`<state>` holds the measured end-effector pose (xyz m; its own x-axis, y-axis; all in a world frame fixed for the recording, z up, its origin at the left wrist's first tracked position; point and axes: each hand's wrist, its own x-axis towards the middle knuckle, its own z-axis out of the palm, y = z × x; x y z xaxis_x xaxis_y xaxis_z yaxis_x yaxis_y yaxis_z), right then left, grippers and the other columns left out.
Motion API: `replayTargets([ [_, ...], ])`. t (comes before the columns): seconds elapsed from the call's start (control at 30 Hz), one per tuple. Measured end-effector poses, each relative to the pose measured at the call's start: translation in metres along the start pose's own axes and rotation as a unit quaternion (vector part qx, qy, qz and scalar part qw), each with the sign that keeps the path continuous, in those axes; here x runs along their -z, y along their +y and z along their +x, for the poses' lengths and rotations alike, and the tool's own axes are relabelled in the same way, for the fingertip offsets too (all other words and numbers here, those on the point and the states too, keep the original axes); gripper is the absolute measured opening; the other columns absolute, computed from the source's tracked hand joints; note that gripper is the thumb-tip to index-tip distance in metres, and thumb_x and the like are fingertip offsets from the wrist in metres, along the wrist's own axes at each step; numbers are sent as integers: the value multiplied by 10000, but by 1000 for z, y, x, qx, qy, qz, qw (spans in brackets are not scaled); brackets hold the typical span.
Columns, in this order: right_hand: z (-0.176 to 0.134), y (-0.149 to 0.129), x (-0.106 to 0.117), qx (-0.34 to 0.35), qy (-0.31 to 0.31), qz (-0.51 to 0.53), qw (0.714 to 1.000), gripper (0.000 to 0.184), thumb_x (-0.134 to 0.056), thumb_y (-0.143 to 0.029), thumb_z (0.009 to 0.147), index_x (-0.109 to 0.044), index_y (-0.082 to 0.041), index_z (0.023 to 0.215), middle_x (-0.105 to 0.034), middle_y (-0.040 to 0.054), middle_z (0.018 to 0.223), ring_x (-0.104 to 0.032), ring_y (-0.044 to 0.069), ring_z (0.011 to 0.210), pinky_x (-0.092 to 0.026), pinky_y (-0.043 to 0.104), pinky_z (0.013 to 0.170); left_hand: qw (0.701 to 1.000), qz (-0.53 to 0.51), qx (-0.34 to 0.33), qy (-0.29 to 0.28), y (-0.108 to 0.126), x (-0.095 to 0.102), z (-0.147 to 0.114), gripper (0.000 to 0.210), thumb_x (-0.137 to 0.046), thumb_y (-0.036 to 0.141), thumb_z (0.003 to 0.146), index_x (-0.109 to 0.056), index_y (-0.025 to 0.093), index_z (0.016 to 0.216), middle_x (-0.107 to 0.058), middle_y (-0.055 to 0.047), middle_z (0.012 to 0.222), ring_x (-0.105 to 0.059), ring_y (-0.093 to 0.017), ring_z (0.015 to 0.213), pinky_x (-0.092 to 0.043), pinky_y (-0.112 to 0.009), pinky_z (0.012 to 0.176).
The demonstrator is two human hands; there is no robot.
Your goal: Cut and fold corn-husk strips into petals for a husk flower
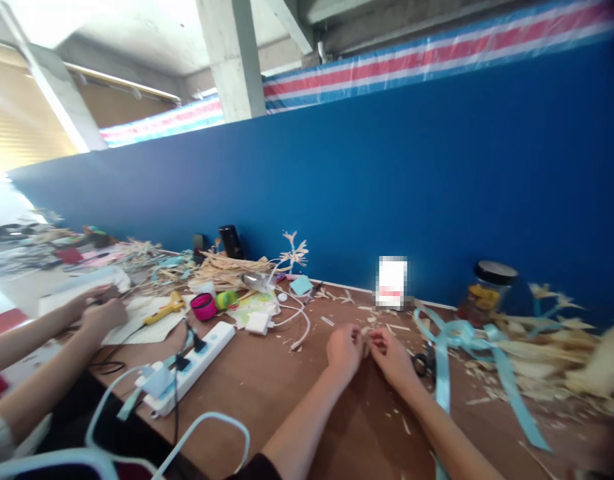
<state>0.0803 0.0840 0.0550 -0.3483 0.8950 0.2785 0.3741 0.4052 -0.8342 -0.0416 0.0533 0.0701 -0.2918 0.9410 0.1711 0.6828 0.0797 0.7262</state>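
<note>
My left hand (345,348) and my right hand (389,355) meet over the brown table, fingertips pinched together. Between them is a small pale piece of dried husk (365,331), mostly covered by the fingers. Close by my right hand lie black-handled scissors (423,364), partly behind a light blue ribbon (442,373). Pale husk scraps (397,327) are strewn on the table just beyond both hands.
On the right, a black-lidded jar (488,293) stands behind a pile of dried husks (541,353). Left of me are a white power strip (194,370), cables, a yellow glue gun (167,309) and another person's hands (103,312). A blue partition (367,180) closes off the back.
</note>
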Motion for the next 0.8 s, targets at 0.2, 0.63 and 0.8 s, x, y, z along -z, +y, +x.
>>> replayTargets([
  [0.2, 0, 8, 4, -21, 32, -40, 998, 172, -448, -321, 715, -506, -199, 822, -629, 40, 744, -613, 203, 685, -465, 320, 650, 999, -28, -31, 8, 8, -2, -8, 220, -467, 187, 736, -643, 199, 867, -645, -42, 924, -579, -160, 827, -437, -258, 756],
  [0.63, 0, 10, 4, -47, 78, -5, 996, 276, -484, -416, 685, -524, -191, 839, -655, 59, 754, -631, 209, 681, -495, 300, 625, 966, -253, -45, 14, 1, -24, -14, 230, -479, 152, 718, -635, 137, 886, -678, -71, 811, -610, -150, 701, -482, -237, 646],
  [0.8, -1, 15, 0, -42, 75, -13, 996, 306, -487, -433, 698, -523, -192, 883, -650, 68, 805, -629, 207, 699, -495, 298, 635, 970, -239, -36, 23, -5, -22, -17, 236, -479, 154, 723, -647, 139, 888, -675, -72, 802, -602, -155, 688, -476, -244, 634],
])
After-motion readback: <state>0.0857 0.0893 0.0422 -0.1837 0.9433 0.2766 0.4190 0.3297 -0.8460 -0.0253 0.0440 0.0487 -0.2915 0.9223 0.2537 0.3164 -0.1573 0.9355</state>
